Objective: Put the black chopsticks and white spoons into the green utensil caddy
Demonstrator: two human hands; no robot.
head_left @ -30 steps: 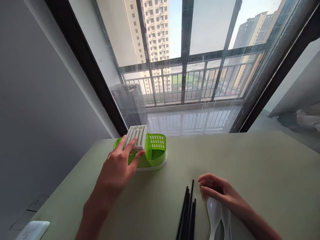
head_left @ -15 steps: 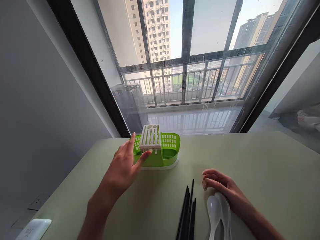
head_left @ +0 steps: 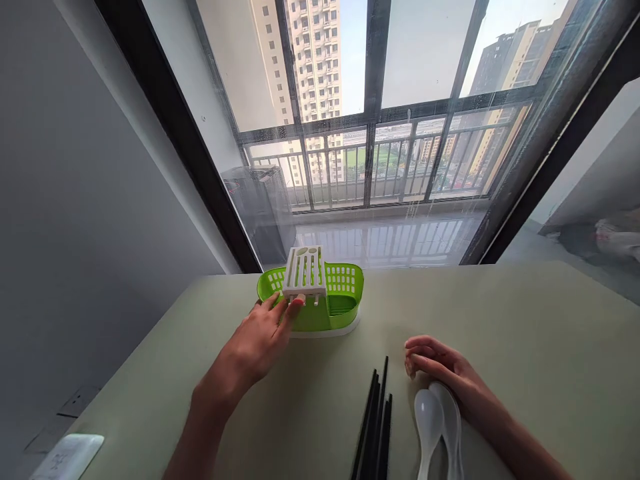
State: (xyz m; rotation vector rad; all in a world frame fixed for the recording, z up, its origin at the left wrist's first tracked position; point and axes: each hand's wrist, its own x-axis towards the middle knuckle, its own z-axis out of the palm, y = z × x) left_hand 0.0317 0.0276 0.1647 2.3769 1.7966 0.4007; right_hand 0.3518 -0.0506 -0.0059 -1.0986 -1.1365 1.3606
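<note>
Toward the tabletop's (head_left: 450, 307) far edge, the green utensil caddy (head_left: 313, 320) looks like smooth, slightly shiny plastic, its white slotted rack (head_left: 305, 273) duller plastic. At the near edge, black chopsticks (head_left: 371, 430) look smooth and matt, white spoons (head_left: 429, 415) glossy. The tabletop has a smooth, faint sheen; the window glass (head_left: 423, 53) is streaked.

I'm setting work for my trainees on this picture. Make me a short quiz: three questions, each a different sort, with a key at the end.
1. True or false: the black chopsticks lie on the table, outside the green basket.

2. Which thing is the left hand at?
A. the chopsticks
B. the basket
C. the window

3. Fill in the colour: the two spoons close to the right hand are ____.

Key: 1. True. 2. B. 3. White.
</note>
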